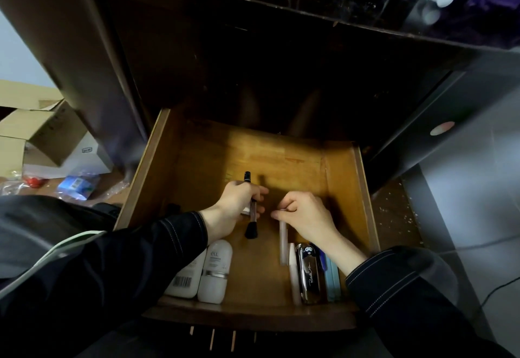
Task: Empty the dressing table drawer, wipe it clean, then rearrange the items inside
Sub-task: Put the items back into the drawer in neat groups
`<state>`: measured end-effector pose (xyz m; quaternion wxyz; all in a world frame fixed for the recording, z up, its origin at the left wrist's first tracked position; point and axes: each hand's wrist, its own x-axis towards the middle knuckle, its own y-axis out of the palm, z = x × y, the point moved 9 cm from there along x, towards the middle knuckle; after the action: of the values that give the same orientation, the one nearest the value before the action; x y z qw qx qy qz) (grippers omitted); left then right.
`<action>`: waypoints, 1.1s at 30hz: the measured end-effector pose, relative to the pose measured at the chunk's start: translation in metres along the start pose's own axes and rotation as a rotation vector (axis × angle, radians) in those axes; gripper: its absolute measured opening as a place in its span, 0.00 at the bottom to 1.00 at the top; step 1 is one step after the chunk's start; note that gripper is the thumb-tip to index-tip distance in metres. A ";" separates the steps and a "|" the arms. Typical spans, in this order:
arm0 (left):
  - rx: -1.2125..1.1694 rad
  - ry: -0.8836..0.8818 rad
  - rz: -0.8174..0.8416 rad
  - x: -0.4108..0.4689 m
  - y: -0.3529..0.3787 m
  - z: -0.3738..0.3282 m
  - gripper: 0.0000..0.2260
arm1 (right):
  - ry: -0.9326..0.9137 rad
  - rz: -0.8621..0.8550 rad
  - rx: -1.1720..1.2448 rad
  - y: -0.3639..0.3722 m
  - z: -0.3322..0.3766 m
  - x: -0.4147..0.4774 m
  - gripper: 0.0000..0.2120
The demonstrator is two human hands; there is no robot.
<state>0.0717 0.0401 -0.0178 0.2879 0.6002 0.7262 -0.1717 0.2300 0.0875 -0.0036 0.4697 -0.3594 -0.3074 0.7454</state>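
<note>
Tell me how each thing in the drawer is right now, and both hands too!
drawer, pulled open
left hand, holding the brush
brush, held, bristles pointing toward the person
right hand, pinching the pale stick
pale stick, held at its far end
white bottles, lying side by side
black case, lying flat

An open brown wooden drawer (363,188) stands pulled out of a dark dressing table (98,48). Over its floor the left hand (236,205) grips a black-handled makeup brush (251,229), bristles toward the front wall. Just beside it the right hand (306,214) pinches the far end of a slim pale pink tube (283,245). At the front left a white bottle with a barcode (187,276) lies beside a white bottle with a silver band (215,270). At the front right a glossy black case with white script (308,273) lies between a flat white item (294,270) and a teal box (333,279)
</note>
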 end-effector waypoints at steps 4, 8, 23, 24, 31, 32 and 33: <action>-0.009 -0.017 -0.006 0.000 0.000 0.001 0.15 | -0.032 0.046 -0.158 0.004 0.000 -0.001 0.09; -0.007 -0.007 0.013 -0.005 0.001 -0.002 0.14 | -0.079 0.137 -0.285 0.010 0.002 -0.006 0.10; 0.048 0.018 0.050 -0.012 0.005 -0.007 0.19 | -0.094 0.257 -0.290 0.015 0.003 -0.012 0.13; 0.027 0.018 0.059 -0.012 0.006 -0.008 0.16 | -0.067 0.179 -0.188 0.005 0.003 -0.008 0.10; 0.138 0.137 0.343 -0.013 0.038 -0.015 0.15 | 0.004 -0.029 0.570 -0.036 0.008 -0.003 0.08; 0.155 0.148 0.380 -0.014 0.042 -0.014 0.15 | -0.007 -0.022 0.584 -0.037 0.010 -0.003 0.07; 0.163 0.160 0.406 -0.016 0.044 -0.014 0.15 | -0.019 -0.019 0.598 -0.037 0.011 -0.003 0.07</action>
<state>0.1135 0.0461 0.0069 0.2084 0.7671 0.5947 -0.1202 0.2398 0.0974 0.0323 0.5590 -0.1951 -0.0820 0.8017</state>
